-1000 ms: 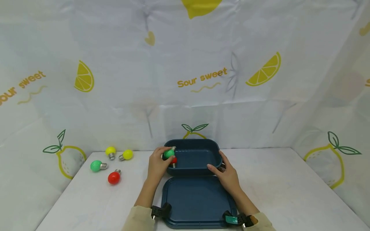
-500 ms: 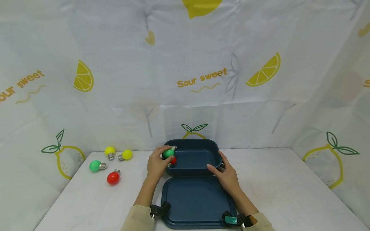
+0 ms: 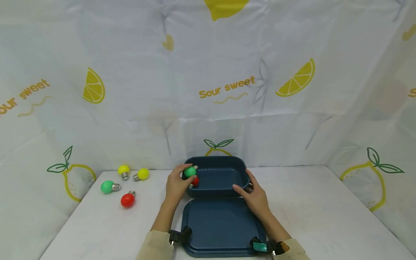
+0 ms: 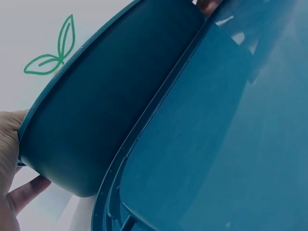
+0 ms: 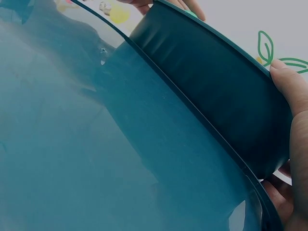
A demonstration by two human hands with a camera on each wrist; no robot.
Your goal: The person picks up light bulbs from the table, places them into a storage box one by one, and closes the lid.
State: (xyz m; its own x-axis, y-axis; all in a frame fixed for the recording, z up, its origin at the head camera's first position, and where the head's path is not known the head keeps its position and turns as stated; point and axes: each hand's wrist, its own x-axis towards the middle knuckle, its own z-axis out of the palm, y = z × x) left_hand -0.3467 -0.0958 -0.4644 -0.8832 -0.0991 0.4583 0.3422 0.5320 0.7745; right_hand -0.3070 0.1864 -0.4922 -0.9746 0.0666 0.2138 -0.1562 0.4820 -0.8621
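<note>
"Progress first: how do the bulbs stand against the blue dish (image 3: pixel 221 178)?"

"Two of the six I can count are at it, so I'd judge it early going. The near green bulb (image 3: pixel 190 171) is at the left end of the dish, up by the rim. The near red bulb (image 3: pixel 195 181) is just in front of it, at that same end. Whether it rests on the dish's floor, I can't tell."

"And the other four?"

"Well to the left of the dish, lying on the counter (image 3: pixel 312 209): the far green bulb (image 3: pixel 107 187), the far red bulb (image 3: pixel 128 200), one yellow bulb (image 3: pixel 124 169) and a second yellow bulb (image 3: pixel 143 173). No hand touches those. The blue tray (image 3: pixel 222 225) lies flat just in front of the dish."

"What is the left hand (image 3: pixel 175 185) doing?"

"Reaching to the dish's left end, fingers bent, pinching the near green bulb against the thumb. The thumb comes close to the near red bulb; whether it presses on it isn't clear."

"The right hand (image 3: pixel 256 198)?"

"Grasping the dish's right end: thumb over the front rim, fingers wrapped round the outside, as the right wrist view shows. Both forearms slant inward toward the dish from in front of it."
</note>
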